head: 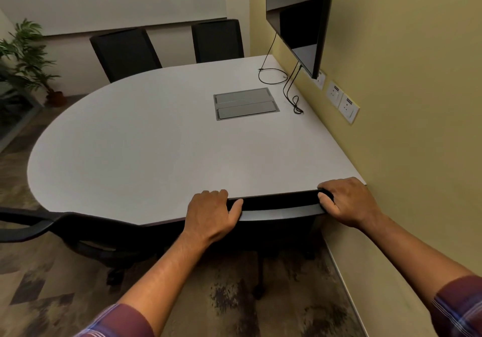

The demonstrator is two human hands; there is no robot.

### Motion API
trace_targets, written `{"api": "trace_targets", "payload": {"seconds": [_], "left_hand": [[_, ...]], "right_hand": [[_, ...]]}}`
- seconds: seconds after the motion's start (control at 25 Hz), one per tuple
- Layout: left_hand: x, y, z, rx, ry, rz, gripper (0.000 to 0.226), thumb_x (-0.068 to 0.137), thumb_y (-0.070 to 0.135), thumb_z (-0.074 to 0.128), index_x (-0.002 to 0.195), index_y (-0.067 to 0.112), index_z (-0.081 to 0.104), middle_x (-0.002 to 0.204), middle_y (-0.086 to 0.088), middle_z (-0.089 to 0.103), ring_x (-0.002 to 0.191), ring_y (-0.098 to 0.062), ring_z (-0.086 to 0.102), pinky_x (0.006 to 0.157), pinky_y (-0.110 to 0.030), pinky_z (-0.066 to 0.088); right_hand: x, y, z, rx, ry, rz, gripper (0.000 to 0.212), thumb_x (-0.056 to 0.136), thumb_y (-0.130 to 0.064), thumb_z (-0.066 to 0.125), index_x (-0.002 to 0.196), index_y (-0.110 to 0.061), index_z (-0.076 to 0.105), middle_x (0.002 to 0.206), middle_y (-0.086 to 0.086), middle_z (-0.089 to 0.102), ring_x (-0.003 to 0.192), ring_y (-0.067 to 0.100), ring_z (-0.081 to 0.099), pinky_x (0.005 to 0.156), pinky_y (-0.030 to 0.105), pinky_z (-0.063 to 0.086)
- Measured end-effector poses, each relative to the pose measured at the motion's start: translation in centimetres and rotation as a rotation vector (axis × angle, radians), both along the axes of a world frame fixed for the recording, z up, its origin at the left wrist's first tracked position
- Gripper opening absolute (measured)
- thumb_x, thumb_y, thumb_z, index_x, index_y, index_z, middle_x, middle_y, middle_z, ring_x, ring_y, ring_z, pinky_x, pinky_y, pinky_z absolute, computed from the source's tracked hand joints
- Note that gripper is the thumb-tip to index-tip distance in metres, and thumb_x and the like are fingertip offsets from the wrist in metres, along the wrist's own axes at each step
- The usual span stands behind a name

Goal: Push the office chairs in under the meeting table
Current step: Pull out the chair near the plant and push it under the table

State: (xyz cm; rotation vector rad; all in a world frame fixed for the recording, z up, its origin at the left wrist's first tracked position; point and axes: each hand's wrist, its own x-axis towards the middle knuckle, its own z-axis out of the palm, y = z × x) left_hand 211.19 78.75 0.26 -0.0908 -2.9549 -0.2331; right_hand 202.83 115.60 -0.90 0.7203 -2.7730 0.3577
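Office chairs number four: two (125, 52) (217, 40) at upper centre behind the counter (146, 141), one (86, 232) lower left, one (280, 202) at bottom centre, its backrest top clasped by both grips, left hand (212, 212) and right hand (348, 201).

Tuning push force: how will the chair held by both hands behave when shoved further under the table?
The chair probably rolls easily: casters show below on the flat carpet. It may swivel or veer if the left hand and right hand push unevenly, since they grip opposite ends of the backrest. Travel looks short: the backrest top already meets the table edge.
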Motion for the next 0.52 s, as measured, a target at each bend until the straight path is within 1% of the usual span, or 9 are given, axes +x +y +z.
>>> {"api": "trace_targets", "payload": {"seconds": [0.08,0.16,0.32,0.52], "left_hand": [[-0.5,0.6,-0.1,-0.030,-0.011,-0.013,0.068,0.100,0.072,0.021,0.075,0.017,0.053,0.069,0.002,0.050,0.065,-0.020,0.049,0.065,-0.037,0.036],[-0.9,1.1,-0.1,-0.038,-0.018,-0.012,0.069,0.101,0.072,0.022,0.076,0.017,0.055,0.071,0.001,0.053,0.065,-0.021,0.050,0.065,-0.037,0.038],[-1.7,2.0,-0.2,-0.015,-0.028,-0.001,0.066,0.100,0.069,0.028,0.069,0.017,0.056,0.063,0.003,0.053,0.059,-0.019,0.052,0.059,-0.035,0.038],[-2.0,2.7,-0.2,0.015,-0.030,0.010,0.065,0.098,0.069,0.028,0.068,0.018,0.056,0.061,0.004,0.054,0.058,-0.018,0.052,0.058,-0.034,0.041]], "right_hand": [[-1.1,0.4,-0.1,0.001,0.020,0.020,0.041,0.092,-0.045,0.043,0.079,-0.018,0.071,0.068,-0.002,0.068,0.060,0.024,0.060,0.060,0.035,0.039],[-2.2,0.9,-0.1,-0.011,0.033,0.038,0.042,0.092,-0.045,0.043,0.084,-0.019,0.075,0.072,-0.003,0.071,0.063,0.025,0.063,0.060,0.034,0.038],[-3.9,1.6,0.1,-0.014,0.039,0.056,0.047,0.092,-0.045,0.042,0.089,-0.015,0.078,0.079,0.001,0.077,0.068,0.030,0.068,0.062,0.039,0.050],[-4.2,2.0,0.1,-0.021,0.044,0.048,0.054,0.091,-0.048,0.040,0.095,-0.013,0.081,0.088,0.004,0.081,0.075,0.033,0.073,0.066,0.040,0.054]]}}
